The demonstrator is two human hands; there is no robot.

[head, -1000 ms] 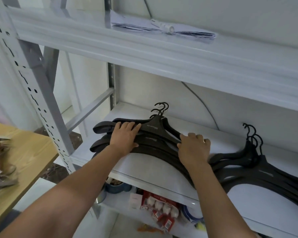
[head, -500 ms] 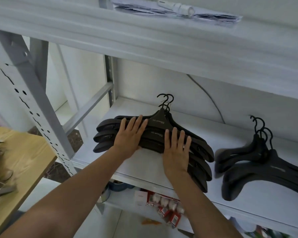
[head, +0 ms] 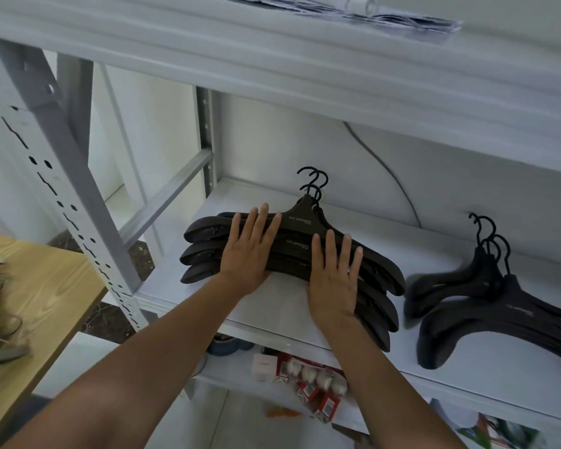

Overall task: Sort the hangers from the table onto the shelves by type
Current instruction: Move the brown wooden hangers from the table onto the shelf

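Note:
A stack of dark brown wide-shouldered hangers (head: pixel 204 247) lies flat on the white middle shelf (head: pixel 467 361), hooks pointing to the back wall. My left hand (head: pixel 251 251) rests flat on the stack's left half, fingers spread. My right hand (head: pixel 334 273) lies flat on its right half, fingers apart; neither hand grips anything. A second pile of black hangers (head: pixel 486 306) sits further right on the same shelf, apart from the first stack.
A grey perforated upright (head: pixel 62 202) stands at the shelf's left corner. A wooden table (head: pixel 55 286) with blurred items is at the left. Papers (head: pixel 353 11) lie on the upper shelf. Small boxes (head: pixel 308 380) and tape rolls fill the lower shelf.
My hands went from curled on the stack to lying flat with fingers spread. The stack slid left, opening a gap to the right pile.

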